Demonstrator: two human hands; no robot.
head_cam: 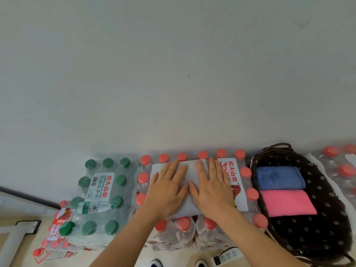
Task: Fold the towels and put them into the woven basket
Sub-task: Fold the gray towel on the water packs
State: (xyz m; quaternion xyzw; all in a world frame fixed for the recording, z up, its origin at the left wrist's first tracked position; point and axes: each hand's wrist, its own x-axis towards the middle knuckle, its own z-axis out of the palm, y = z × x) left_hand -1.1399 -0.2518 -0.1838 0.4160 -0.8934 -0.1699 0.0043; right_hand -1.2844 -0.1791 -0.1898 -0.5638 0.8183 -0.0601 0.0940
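Towel (191,173) on red-capped bottles (252,194), woven basket (327,218) beside

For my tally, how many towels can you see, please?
3: a grey towel under the left hand and right hand on the bottles; a blue towel and a pink towel in the basket. Others could lie hidden.

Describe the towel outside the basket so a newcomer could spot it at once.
Find the pack of red-capped water bottles in the middle, between the green-capped pack and the dark woven basket. On it lies a folded grey towel, under the left hand and right hand, both flat. It is the only grey one; the blue towel and pink towel lie inside the basket.
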